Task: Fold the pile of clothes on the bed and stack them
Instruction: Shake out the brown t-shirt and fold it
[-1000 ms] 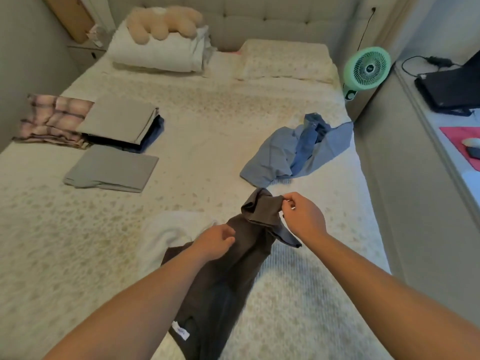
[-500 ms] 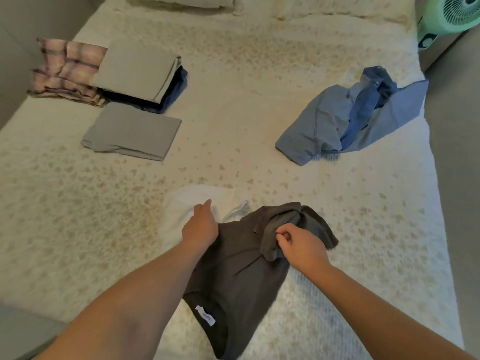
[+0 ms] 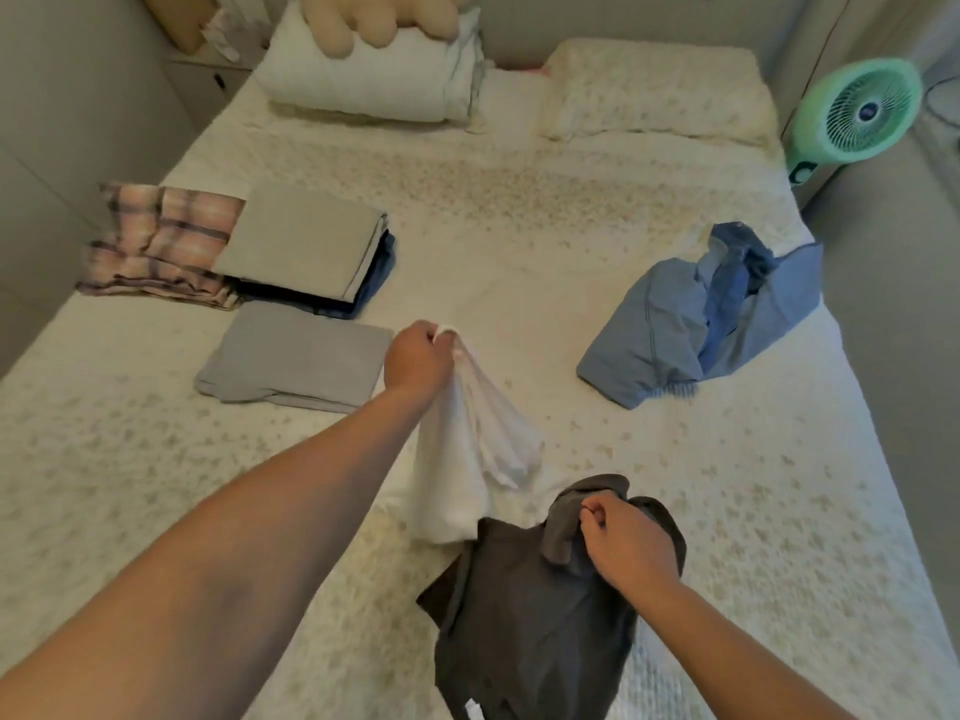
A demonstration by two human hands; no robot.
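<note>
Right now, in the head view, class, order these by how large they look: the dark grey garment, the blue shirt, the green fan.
1. dark grey garment, though it lies nearest the camera, so its true size is unsure
2. blue shirt
3. green fan

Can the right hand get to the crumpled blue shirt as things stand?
Probably not yet: the right hand grips the dark garment. The bed between it and the blue shirt is bare, so once freed, likely yes.

green fan [image 3: 860, 112] — right of bed | pillow [image 3: 654, 88] and rolled duvet [image 3: 374, 80] — at headboard
</note>
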